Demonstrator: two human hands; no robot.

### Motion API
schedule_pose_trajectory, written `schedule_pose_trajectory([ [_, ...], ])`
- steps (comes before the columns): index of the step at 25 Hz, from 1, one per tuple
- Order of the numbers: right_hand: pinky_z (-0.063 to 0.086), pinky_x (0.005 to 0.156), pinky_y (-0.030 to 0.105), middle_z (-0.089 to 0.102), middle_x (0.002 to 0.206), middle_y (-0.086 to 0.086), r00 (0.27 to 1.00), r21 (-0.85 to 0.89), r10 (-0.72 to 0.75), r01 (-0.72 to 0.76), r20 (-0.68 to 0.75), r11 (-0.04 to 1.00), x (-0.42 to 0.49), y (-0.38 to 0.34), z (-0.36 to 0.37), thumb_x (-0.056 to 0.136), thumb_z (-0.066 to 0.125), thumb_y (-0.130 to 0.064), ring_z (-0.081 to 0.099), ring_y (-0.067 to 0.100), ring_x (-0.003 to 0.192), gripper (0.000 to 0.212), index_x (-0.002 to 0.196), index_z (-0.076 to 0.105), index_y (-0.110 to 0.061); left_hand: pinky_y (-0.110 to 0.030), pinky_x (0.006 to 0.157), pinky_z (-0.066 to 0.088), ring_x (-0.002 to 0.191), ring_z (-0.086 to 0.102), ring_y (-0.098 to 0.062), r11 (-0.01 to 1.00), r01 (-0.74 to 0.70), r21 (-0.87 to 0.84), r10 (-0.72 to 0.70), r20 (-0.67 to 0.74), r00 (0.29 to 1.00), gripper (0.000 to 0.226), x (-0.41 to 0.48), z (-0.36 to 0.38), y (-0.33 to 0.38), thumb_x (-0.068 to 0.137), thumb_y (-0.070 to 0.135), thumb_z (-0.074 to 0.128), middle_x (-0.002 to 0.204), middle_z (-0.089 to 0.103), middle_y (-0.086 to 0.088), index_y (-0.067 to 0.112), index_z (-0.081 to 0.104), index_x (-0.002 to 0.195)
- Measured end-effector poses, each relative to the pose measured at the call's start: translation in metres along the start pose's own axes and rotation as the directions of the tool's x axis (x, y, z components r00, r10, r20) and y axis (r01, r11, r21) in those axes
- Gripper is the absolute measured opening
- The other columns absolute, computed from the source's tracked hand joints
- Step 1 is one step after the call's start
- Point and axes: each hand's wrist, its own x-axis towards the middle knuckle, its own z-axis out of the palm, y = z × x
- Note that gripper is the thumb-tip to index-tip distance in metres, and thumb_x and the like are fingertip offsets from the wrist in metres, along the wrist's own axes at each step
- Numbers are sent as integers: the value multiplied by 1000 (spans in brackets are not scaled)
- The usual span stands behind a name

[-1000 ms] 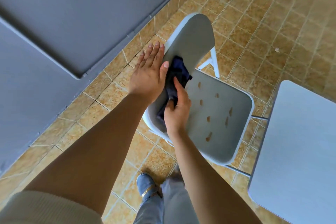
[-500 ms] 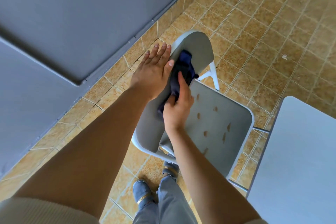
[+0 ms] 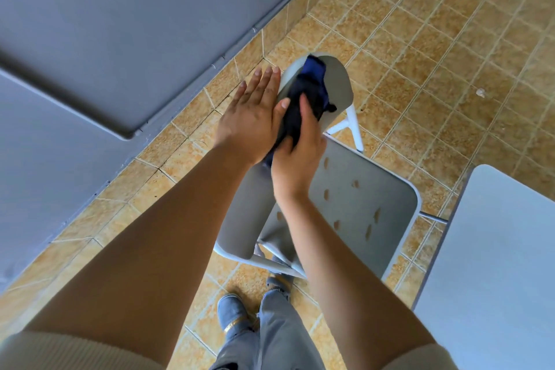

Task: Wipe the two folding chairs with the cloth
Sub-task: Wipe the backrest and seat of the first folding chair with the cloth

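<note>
One cloth (image 3: 303, 105), two chairs (image 3: 360, 204) (image 3: 495, 264)

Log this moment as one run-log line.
step: wiping chair backrest | right hand: gripping cloth | left hand: flat, bracing backrest edge

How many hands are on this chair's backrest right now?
2. The left hand lies open along the backrest's left edge, thumb over its front. The right hand grips the dark blue cloth against the front face.
</note>
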Motion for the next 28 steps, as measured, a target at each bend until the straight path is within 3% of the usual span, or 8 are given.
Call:
schedule_pose_trajectory([
  [2,29,94,11,59,132,7,999,-13,36,-36,10,999,-27,22,-4,71,46,10,52,16,110,68,134,53,-16,-31,121,-2,148,-3,-14,1000,-3,-5,3,-5,1000,58,-2,0,0,102,41,9,161,4,-1,14,1,153],
  [5,41,97,25,58,133,11,962,-13,271,-271,-15,962,0,58,-8,78,42,5,54,31,114,62,136,52,-16,-29,120,-3,148,-3,-13,1000,-7,-7,7,-18,1000,58,-1,1,-1,102,41,9,161,4,0,15,1,153],
  [8,40,78,5,49,143,5,896,-123,443,-437,31,891,65,70,-15,90,37,-1,47,33,124,60,144,39,-27,-27,119,-5,148,-3,-13,1000,0,-8,0,-13,1000,58,-2,0,0,102,41,10,161,4,0,16,1,153],
  [12,41,105,42,50,142,9,967,-98,255,-253,10,963,111,36,-13,81,38,6,48,31,127,66,141,45,-21,-27,119,-4,148,-2,-13,1000,-4,-1,4,-16,1000,58,-1,0,0,102,41,10,161,4,0,16,1,153],
  [16,42,97,37,56,136,9,994,-5,-66,67,92,998,47,24,-9,71,44,12,53,28,122,69,135,52,-14,-30,121,1,148,0,-15,1000,-14,22,15,-16,1000,59,-2,0,0,102,41,10,161,6,-2,14,2,153],
  [20,40,96,30,57,135,7,980,-35,189,-187,66,982,27,64,-15,78,43,10,53,31,116,66,136,52,-20,-28,120,-2,148,0,-14,1000,-4,27,5,-18,1000,59,-2,-2,1,102,42,10,161,6,-2,14,2,153],
  [23,42,98,33,52,140,4,894,-103,444,-438,50,893,75,65,-13,86,39,1,50,32,122,65,143,41,-31,-28,119,-3,148,1,-15,998,1,57,0,-26,1000,59,-5,-2,2,102,42,10,161,7,-2,14,3,153],
  [28,43,103,40,50,142,9,989,11,139,-139,43,990,80,3,-6,77,41,9,48,30,127,69,140,46,-18,-31,120,-1,148,3,-18,995,-3,102,6,-27,1000,63,-11,-1,-2,99,45,6,161,10,-5,13,4,153],
])
